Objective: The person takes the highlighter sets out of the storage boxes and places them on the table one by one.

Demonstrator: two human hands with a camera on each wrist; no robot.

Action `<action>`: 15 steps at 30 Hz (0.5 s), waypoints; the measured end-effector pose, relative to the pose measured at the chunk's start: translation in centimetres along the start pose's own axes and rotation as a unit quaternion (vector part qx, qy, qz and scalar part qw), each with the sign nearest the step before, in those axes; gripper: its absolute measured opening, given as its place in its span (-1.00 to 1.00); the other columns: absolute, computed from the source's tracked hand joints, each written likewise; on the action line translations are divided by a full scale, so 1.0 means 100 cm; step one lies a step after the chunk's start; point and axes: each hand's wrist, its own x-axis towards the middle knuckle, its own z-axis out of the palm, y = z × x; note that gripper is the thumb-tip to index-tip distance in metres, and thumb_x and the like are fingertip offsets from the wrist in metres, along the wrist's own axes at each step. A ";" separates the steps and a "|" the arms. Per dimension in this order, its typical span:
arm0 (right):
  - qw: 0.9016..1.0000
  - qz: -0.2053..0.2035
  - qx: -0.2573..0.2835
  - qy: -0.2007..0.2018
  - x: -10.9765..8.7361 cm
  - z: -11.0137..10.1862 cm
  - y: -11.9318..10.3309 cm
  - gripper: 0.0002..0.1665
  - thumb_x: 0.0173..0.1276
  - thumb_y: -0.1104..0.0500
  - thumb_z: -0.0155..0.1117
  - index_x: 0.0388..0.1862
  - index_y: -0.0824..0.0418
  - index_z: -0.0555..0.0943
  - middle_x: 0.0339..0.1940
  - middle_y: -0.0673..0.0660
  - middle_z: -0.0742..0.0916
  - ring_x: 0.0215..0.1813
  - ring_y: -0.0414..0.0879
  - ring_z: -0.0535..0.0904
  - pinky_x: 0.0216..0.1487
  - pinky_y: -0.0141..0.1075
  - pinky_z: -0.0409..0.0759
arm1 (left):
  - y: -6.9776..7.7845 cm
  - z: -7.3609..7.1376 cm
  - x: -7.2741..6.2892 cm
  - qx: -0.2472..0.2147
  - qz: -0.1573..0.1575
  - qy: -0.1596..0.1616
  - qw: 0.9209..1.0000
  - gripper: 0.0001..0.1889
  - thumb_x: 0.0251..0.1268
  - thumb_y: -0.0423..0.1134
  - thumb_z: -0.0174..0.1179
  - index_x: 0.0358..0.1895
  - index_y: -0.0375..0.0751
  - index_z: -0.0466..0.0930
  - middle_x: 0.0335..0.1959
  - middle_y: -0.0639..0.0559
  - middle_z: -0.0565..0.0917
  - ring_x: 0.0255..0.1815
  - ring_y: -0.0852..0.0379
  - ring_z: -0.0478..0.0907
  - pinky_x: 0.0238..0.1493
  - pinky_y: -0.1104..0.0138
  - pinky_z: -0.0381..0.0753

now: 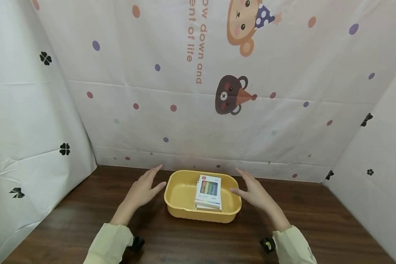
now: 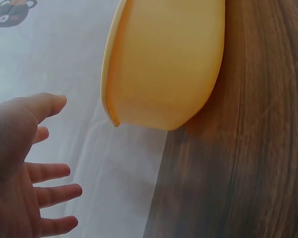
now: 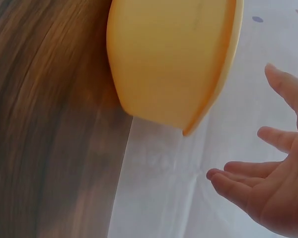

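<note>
A yellow plastic basin (image 1: 201, 216) stands on the dark wooden table between both hands. Inside it, right of its middle, a white box (image 1: 208, 192) with a window onto coloured sticks lies on top of another white box, mostly hidden beneath. Left of the basin, my left hand (image 1: 144, 190) is spread, thumb toward the rim. On the other side, my right hand (image 1: 255, 192) has its fingers extended, and its thumb overlaps the right rim in the head view. Both wrist views show a gap between the fingers and the basin's end wall (image 2: 164, 64), and neither hand holds anything.
Behind the table (image 1: 191, 242) hangs a white cloth (image 1: 191, 128) printed with dots and cartoon bears. More white cloth closes off the left (image 1: 36, 121) and right sides (image 1: 376, 205). Dark straps (image 1: 268, 245) sit at both wrists beside pale sleeves.
</note>
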 end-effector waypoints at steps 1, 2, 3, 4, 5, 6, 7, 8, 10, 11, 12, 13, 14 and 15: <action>1.000 -0.001 0.005 0.000 0.001 0.001 -0.001 -0.08 0.20 -0.07 0.25 0.41 0.27 0.09 0.36 0.41 0.22 0.34 0.34 0.09 0.18 0.23 0.17 | 0.000 0.001 0.001 -0.008 -0.001 -0.003 1.000 -0.32 0.27 0.03 0.06 0.39 -0.12 0.09 0.31 -0.24 0.26 0.27 -0.27 0.22 0.06 -0.27 0.22; 1.000 -0.002 0.009 0.000 0.002 0.002 -0.002 -0.07 0.20 -0.09 0.24 0.40 0.28 0.09 0.36 0.40 0.23 0.34 0.33 0.10 0.19 0.22 0.17 | 0.001 0.001 0.002 -0.018 -0.002 -0.005 1.000 -0.32 0.27 0.03 0.06 0.39 -0.12 0.08 0.32 -0.24 0.25 0.27 -0.27 0.21 0.07 -0.25 0.23; 1.000 -0.003 0.015 -0.001 0.003 0.003 -0.003 -0.06 0.20 -0.11 0.24 0.40 0.29 0.09 0.36 0.39 0.23 0.34 0.32 0.12 0.19 0.20 0.18 | 0.001 0.001 0.002 -0.027 -0.005 -0.010 1.000 -0.31 0.27 0.05 0.05 0.40 -0.11 0.07 0.33 -0.23 0.24 0.28 -0.26 0.20 0.09 -0.24 0.23; 1.000 -0.003 0.019 -0.003 0.004 0.004 -0.004 -0.05 0.20 -0.13 0.23 0.40 0.29 0.09 0.36 0.38 0.23 0.33 0.31 0.14 0.19 0.19 0.20 | 0.002 0.002 0.003 -0.035 -0.008 -0.014 0.999 -0.30 0.27 0.07 0.04 0.40 -0.10 0.06 0.34 -0.23 0.22 0.29 -0.25 0.19 0.10 -0.23 0.23; 1.000 -0.003 0.024 -0.005 0.005 0.005 -0.005 -0.05 0.20 -0.14 0.22 0.40 0.29 0.09 0.36 0.37 0.24 0.33 0.31 0.15 0.19 0.18 0.21 | 0.002 0.002 0.004 -0.043 -0.009 -0.019 0.999 -0.29 0.27 0.10 0.03 0.41 -0.09 0.05 0.34 -0.22 0.21 0.30 -0.24 0.18 0.11 -0.21 0.23; 1.000 -0.003 0.029 -0.007 0.006 0.007 -0.006 -0.06 0.20 -0.15 0.22 0.40 0.28 0.10 0.35 0.36 0.26 0.31 0.30 0.19 0.17 0.17 0.25 | 0.002 0.002 0.005 -0.051 -0.011 -0.023 0.998 -0.28 0.26 0.13 0.02 0.41 -0.08 0.04 0.35 -0.22 0.19 0.31 -0.24 0.17 0.13 -0.19 0.23; 0.999 0.000 0.035 -0.011 0.007 0.008 -0.008 -0.07 0.20 -0.14 0.22 0.40 0.26 0.11 0.32 0.36 0.31 0.23 0.28 0.30 0.11 0.12 0.33 | 0.002 0.003 0.005 -0.059 -0.014 -0.029 0.998 -0.27 0.26 0.16 0.01 0.41 -0.07 0.03 0.36 -0.21 0.18 0.32 -0.23 0.16 0.14 -0.18 0.22; 0.999 0.003 0.042 -0.012 0.008 0.010 -0.009 -0.09 0.20 -0.14 0.22 0.39 0.25 0.13 0.31 0.35 0.34 0.21 0.27 0.33 0.09 0.11 0.36 | 0.002 0.003 0.005 -0.067 -0.016 -0.033 0.997 -0.25 0.24 0.18 0.00 0.41 -0.06 0.03 0.36 -0.21 0.17 0.32 -0.23 0.15 0.14 -0.18 0.22; 0.998 0.012 0.062 -0.015 0.009 0.014 -0.011 -0.13 0.20 -0.11 0.24 0.38 0.22 0.17 0.28 0.34 0.37 0.15 0.27 0.39 0.06 0.09 0.40 | 0.002 0.005 0.005 -0.078 -0.018 -0.039 0.996 -0.24 0.23 0.21 -0.01 0.41 -0.06 0.03 0.37 -0.21 0.16 0.32 -0.23 0.15 0.15 -0.17 0.22; 0.997 0.018 0.073 -0.018 0.010 0.016 -0.012 -0.15 0.20 -0.09 0.24 0.38 0.20 0.18 0.27 0.33 0.39 0.14 0.26 0.41 0.05 0.09 0.41 | 0.002 0.006 0.004 -0.083 -0.019 -0.041 0.996 -0.25 0.23 0.20 0.01 0.41 -0.06 0.04 0.37 -0.21 0.16 0.32 -0.24 0.15 0.15 -0.18 0.21; 0.996 0.024 0.080 -0.020 0.010 0.018 -0.013 -0.16 0.20 -0.08 0.25 0.38 0.19 0.20 0.26 0.32 0.41 0.12 0.26 0.43 0.04 0.08 0.42 | 0.001 0.008 0.004 -0.088 -0.019 -0.042 0.995 -0.26 0.24 0.17 0.02 0.41 -0.05 0.05 0.36 -0.21 0.17 0.32 -0.24 0.15 0.15 -0.18 0.21; 0.995 0.030 0.087 -0.023 0.010 0.020 -0.014 -0.17 0.20 -0.07 0.25 0.37 0.19 0.20 0.26 0.31 0.41 0.13 0.26 0.43 0.05 0.09 0.41 | 0.001 0.009 0.003 -0.093 -0.019 -0.044 0.995 -0.28 0.25 0.13 0.04 0.41 -0.05 0.05 0.36 -0.21 0.18 0.32 -0.25 0.15 0.14 -0.19 0.21; 0.995 0.033 0.093 -0.026 0.010 0.022 -0.014 -0.18 0.20 -0.08 0.25 0.37 0.19 0.21 0.30 0.30 0.38 0.20 0.29 0.37 0.09 0.12 0.37 | 0.001 0.010 0.003 -0.097 -0.019 -0.043 0.994 -0.30 0.26 0.09 0.06 0.40 -0.05 0.06 0.36 -0.21 0.18 0.31 -0.25 0.15 0.14 -0.19 0.21; 0.994 0.035 0.097 -0.029 0.010 0.023 -0.014 -0.18 0.21 -0.07 0.24 0.37 0.19 0.21 0.30 0.29 0.37 0.20 0.29 0.36 0.09 0.13 0.36 | 0.001 0.011 0.002 -0.101 -0.018 -0.044 0.994 -0.31 0.26 0.06 0.07 0.40 -0.05 0.07 0.35 -0.21 0.19 0.31 -0.26 0.16 0.13 -0.20 0.22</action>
